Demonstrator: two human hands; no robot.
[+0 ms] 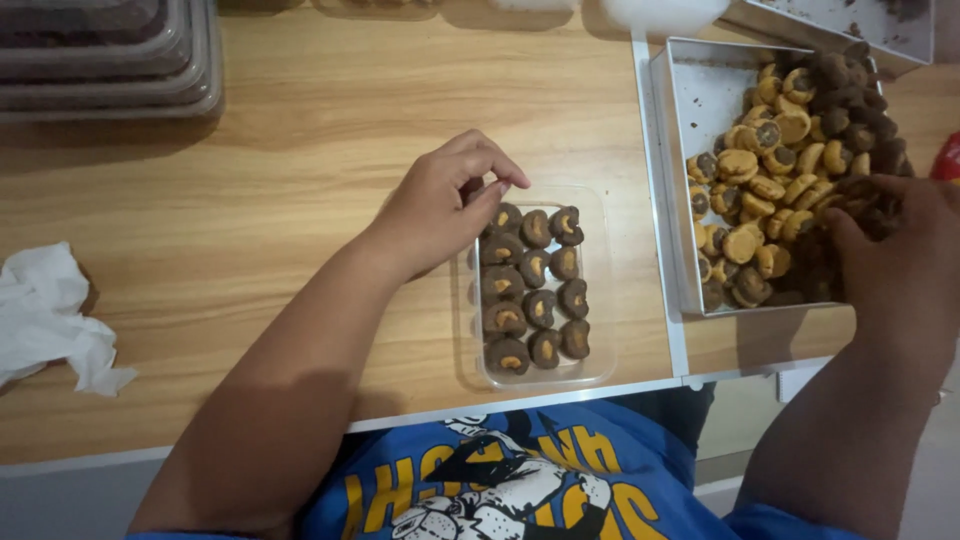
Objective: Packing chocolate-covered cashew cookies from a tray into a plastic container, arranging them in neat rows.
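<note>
From the head view, the left hand (440, 205) rests at the top left corner of the clear plastic box (600, 300), fingers curled together over the rowed cookies (535, 290). The right hand (890, 250) reaches into the metal tray (690, 100), fingers closed among loose cookies (780, 160); what they grip cannot be told.

A single head-worn camera looks steeply down from above the person's chest, close to the work; the wooden table (300, 130) fills most of the frame, its near edge running across at six o'clock; the far side lies at twelve o'clock; the metal tray (690, 90) is cut off at two o'clock; no second view shares the scene.
</note>
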